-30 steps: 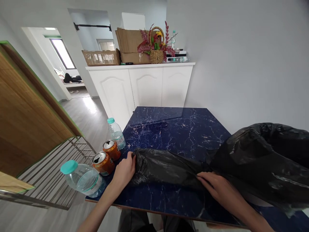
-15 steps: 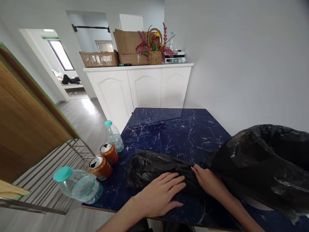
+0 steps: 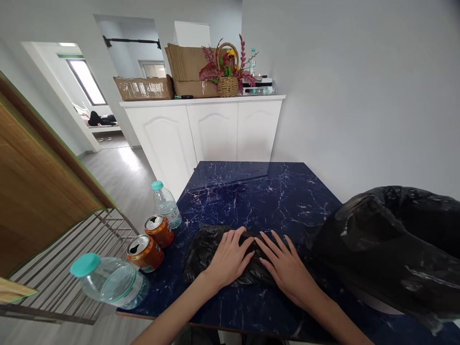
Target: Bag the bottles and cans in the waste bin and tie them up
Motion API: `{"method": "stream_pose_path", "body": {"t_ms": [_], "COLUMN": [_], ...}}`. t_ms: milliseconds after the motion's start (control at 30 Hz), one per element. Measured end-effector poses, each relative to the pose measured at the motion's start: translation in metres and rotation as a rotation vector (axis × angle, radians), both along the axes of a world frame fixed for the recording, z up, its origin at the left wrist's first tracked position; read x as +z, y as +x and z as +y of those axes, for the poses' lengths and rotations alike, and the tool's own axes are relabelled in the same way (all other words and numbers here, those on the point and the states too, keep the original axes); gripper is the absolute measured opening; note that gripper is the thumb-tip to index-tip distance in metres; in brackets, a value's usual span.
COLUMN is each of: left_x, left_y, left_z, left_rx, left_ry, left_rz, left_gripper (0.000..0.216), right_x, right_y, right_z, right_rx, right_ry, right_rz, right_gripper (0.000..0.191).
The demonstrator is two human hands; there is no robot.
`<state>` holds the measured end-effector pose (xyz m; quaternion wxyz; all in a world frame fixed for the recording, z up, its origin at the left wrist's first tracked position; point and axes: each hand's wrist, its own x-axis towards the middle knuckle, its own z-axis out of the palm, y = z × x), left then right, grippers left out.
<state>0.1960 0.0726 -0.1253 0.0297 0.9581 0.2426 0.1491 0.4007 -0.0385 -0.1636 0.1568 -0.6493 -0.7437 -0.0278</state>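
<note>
1. Folded black bag (image 3: 215,254), lying on the blue marble table (image 3: 258,191) just right of two orange cans (image 3: 151,242): thin, soft, slippery film, judged very light; best held by its edges.
2. Left hand (image 3: 228,258) and right hand (image 3: 283,268): fingers extended, slightly spread, pressed flat on the bag, grasping nothing.

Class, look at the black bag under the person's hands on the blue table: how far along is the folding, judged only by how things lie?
Done: the black bag is gathered into a compact bundle on the blue table. In hand: the left hand and right hand press flat on it, fingers spread. Left: the bundle looks lumpy, and the two cans and two bottles stand untouched beside it.
</note>
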Motion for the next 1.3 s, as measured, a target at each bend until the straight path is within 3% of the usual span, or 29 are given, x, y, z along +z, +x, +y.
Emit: {"method": "stream_pose_path", "body": {"t_ms": [167, 333, 467, 600, 700, 800, 900, 967, 1067, 1133, 1300], "left_x": [-0.033, -0.054, -0.047, -0.023, -0.007, 0.001, 0.003, 0.002, -0.003, -0.009, -0.022], "left_y": [-0.037, -0.078, -0.092, -0.086, -0.074, -0.065, -0.060, -0.059, -0.057, -0.057, -0.075], "left_z": [0.021, 0.037, 0.039, 0.017, -0.008, -0.028, -0.041, -0.047, -0.057, -0.064, -0.086], "left_rx": [0.129, 0.317, 0.316, 0.140, -0.043, -0.161, -0.263, -0.317, -0.363, -0.346, -0.242], "left_ry": [-0.025, 0.024, 0.080, 0.057, -0.020, -0.091, -0.148, -0.166, -0.168, -0.160, -0.010], "left_rz": [0.023, 0.034, 0.004, -0.047, 0.002, 0.087, 0.133, 0.118, 0.062, 0.052, 0.099], "left_gripper": [0.063, 0.062, 0.053, 0.040, 0.043, 0.052, 0.059, 0.062, 0.052, 0.037, 0.018], "right_x": [-0.028, -0.027, -0.021, -0.018, 0.000, 0.035, 0.071, 0.087, 0.094, 0.089, 0.052], "right_y": [0.017, 0.027, 0.029, 0.032, 0.030, 0.017, -0.004, -0.020, -0.044, -0.058, -0.077], "right_z": [0.002, -0.012, -0.029, -0.051, -0.067, -0.081, -0.084, -0.077, -0.049, -0.024, 0.022], "right_rx": [-0.031, -0.054, -0.144, -0.307, -0.266, -0.096, 0.015, 0.015, -0.020, -0.045, -0.122], "right_ry": [-0.125, -0.188, -0.171, -0.123, -0.331, -0.606, -0.727, -0.714, -0.612, -0.557, -0.629], "right_rz": [0.003, 0.083, 0.223, 0.395, 0.577, 0.880, 1.173, 1.336, 1.637, 1.739, 1.612], "right_gripper": [0.059, 0.061, 0.061, 0.063, 0.065, 0.069, 0.055, 0.041, 0.040, 0.053, 0.100]}}
